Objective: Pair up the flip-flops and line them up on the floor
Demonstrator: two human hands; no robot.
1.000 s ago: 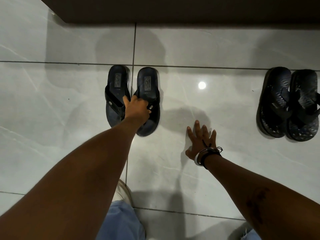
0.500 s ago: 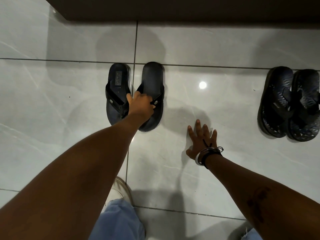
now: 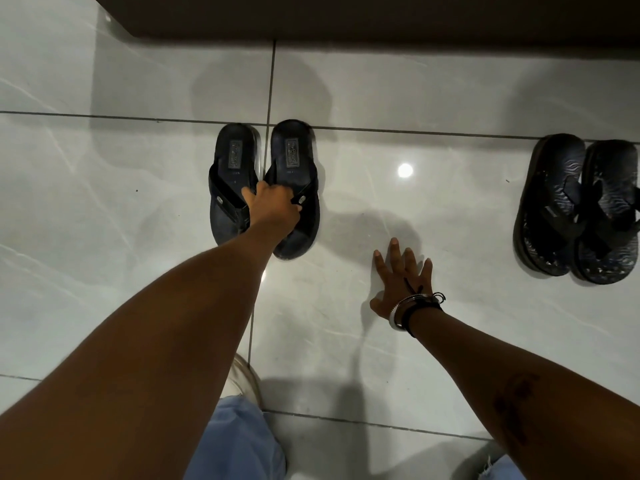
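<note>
Two dark navy flip-flops lie side by side on the tiled floor, heels away from me. My left hand (image 3: 273, 206) grips the straps of the right flip-flop (image 3: 294, 157), which rests flat beside the left flip-flop (image 3: 232, 161). My right hand (image 3: 403, 282), with bracelets at the wrist, lies flat on the floor with fingers spread, holding nothing. A second pair of black patterned flip-flops (image 3: 581, 209) sits together at the far right, one partly overlapping the other.
A dark cabinet base or wall (image 3: 346, 15) runs along the top edge. Glossy grey floor tiles (image 3: 104, 202) with grout lines surround the shoes. My knee in light blue denim (image 3: 239, 441) and a white shoe (image 3: 246, 379) are at the bottom.
The right navy flip-flop was tipped up and pushed forward half a second ago; now it lies flat again next to its mate. My right hand stayed in place on the floor.
</note>
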